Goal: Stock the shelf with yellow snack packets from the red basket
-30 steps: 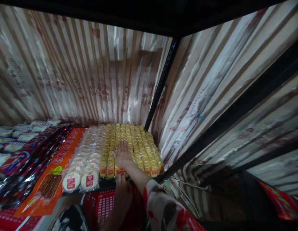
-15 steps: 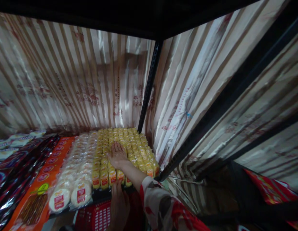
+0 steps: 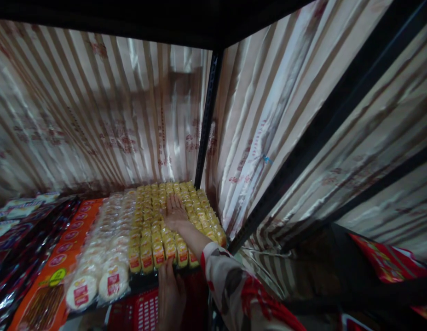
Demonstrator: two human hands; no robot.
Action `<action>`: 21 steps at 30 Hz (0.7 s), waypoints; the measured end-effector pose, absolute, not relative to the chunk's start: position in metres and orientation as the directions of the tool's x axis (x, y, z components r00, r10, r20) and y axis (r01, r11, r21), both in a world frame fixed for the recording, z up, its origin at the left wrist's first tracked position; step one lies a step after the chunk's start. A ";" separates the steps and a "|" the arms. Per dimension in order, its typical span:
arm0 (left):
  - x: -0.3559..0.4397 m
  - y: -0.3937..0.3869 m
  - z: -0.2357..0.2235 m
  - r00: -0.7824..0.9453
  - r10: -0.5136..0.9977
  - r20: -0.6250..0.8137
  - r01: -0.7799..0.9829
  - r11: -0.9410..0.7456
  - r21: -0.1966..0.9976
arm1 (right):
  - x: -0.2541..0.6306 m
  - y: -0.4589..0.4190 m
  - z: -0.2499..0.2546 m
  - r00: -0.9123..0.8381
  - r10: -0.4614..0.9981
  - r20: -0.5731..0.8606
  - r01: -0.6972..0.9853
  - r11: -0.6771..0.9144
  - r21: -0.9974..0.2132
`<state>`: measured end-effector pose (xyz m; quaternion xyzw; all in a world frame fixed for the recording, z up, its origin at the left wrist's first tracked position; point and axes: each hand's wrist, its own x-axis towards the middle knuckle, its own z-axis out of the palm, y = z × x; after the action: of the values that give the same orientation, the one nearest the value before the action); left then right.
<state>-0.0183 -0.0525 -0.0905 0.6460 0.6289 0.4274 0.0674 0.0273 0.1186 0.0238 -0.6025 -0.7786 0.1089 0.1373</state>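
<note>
My right hand lies flat, fingers stretched out, on top of the rows of small yellow packets at the right end of a dark shelf. Its sleeve is patterned red and white. My left hand sits below it at the shelf's front edge, fingers pointing up against the front row of yellow packets; it holds nothing I can make out.
Left of the yellow packets lie rows of round white packets, then orange packs and dark foil bags. A black upright post stands at the back corner. Striped sheeting lines the walls. A red basket sits below.
My right hand has slid farther back over the yellow packets. The view has shifted a little to the right. The left hand stays at the shelf front.
</note>
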 end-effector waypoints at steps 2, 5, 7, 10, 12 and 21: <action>-0.018 -0.052 -0.092 -0.164 0.867 0.470 0.759 -0.193 0.622 | 0.033 0.121 0.025 -0.222 0.973 0.067 0.917 0.232 -0.326; -0.018 -0.051 -0.095 -0.154 0.854 0.497 0.782 -0.202 0.589 | 0.037 0.120 0.024 -0.215 0.977 0.019 0.928 0.210 -0.308; -0.020 -0.050 -0.097 -0.116 0.856 0.505 0.801 -0.219 0.556 | 0.038 0.120 0.025 -0.218 0.976 -0.007 0.931 0.205 -0.303; -0.024 -0.050 -0.101 -0.068 0.860 0.506 0.828 -0.235 0.509 | 0.042 0.120 0.029 -0.232 0.973 0.011 0.923 0.224 -0.314; -0.025 -0.050 -0.104 -0.058 0.858 0.510 0.842 -0.233 0.488 | 0.048 0.122 0.033 -0.185 0.982 0.036 0.934 0.187 -0.304; -0.013 -0.050 -0.109 -0.174 0.843 0.509 0.817 -0.165 0.553 | 0.063 0.127 0.024 -0.142 0.988 -0.054 0.959 0.123 -0.255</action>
<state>-0.0125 -0.0498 -0.1095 0.6425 0.6458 0.4121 0.0159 0.0628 0.1267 0.0241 -0.6520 -0.7467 0.1149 0.0641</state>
